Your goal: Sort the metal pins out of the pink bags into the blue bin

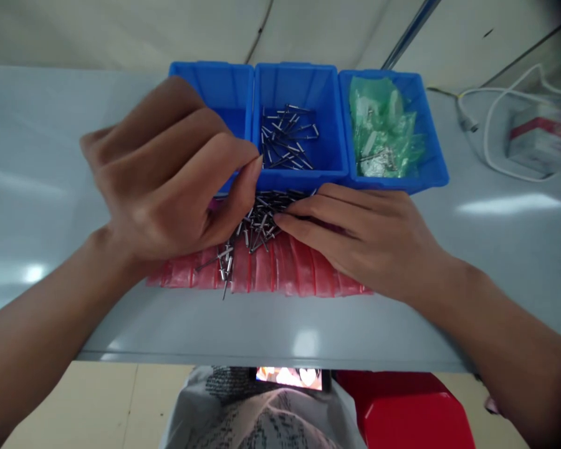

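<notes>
The heap of metal pins lay on a red sheet just before the middle blue bin, where the flat, open right hand seemingly corralled it while the left hand pinched shut above, contents hidden.

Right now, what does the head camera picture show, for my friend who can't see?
The left hand and right hand reach into a pile of metal pins on red bags on a grey table. Behind, blue bins hold more pins and green bags.
</notes>
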Tool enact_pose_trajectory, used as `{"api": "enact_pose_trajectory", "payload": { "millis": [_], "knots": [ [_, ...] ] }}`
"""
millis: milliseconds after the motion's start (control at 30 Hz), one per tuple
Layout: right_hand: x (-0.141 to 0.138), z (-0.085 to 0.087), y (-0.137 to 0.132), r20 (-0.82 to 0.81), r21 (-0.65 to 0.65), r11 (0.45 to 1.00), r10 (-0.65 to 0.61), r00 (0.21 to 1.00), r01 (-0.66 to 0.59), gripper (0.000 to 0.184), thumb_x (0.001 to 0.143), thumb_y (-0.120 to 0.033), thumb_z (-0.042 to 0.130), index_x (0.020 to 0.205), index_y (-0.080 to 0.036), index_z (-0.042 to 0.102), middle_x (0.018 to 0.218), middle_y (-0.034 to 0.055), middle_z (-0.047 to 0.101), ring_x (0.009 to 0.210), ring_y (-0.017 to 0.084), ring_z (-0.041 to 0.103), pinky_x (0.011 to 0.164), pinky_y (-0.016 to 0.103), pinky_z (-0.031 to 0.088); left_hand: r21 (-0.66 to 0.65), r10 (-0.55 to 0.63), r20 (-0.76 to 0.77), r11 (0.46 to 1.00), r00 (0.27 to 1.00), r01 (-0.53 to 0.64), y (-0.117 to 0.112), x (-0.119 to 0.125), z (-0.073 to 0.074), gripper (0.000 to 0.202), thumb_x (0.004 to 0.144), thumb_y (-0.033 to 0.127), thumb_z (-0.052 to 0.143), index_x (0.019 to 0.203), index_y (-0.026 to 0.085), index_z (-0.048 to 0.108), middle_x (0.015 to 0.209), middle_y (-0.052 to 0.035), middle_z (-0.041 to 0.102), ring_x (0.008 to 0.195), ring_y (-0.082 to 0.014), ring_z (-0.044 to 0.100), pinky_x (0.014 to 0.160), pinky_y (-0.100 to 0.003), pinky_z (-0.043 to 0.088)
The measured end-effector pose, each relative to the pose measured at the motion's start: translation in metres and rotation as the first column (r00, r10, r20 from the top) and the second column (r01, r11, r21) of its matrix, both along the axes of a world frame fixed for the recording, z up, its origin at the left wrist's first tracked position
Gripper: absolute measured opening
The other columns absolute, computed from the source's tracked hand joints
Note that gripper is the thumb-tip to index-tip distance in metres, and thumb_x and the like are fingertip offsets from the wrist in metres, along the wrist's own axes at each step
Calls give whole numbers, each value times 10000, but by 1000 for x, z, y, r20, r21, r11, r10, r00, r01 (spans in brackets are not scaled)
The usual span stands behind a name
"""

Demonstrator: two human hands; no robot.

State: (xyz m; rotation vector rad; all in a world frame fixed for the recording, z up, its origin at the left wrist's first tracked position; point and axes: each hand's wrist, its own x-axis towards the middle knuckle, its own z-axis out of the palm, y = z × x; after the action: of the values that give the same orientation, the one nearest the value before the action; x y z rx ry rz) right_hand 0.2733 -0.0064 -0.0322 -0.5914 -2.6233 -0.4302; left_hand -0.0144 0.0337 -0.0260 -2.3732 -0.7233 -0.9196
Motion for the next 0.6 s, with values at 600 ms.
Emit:
{"api": "enact_pose_trajectory", "payload": {
  "millis": [600],
  "knots": [
    [-1,16,-6,-397,-255,965,-167,902,66,119,1031,-103,789,1074,-212,811,1040,21,843,937,132,804,833,302,683,5,-66,-101,998,993,67,-9,1,5,218,1002,283,694,1210,222,669,985,-9,675,1022,-254,822,703,-350,644]
  ]
}}
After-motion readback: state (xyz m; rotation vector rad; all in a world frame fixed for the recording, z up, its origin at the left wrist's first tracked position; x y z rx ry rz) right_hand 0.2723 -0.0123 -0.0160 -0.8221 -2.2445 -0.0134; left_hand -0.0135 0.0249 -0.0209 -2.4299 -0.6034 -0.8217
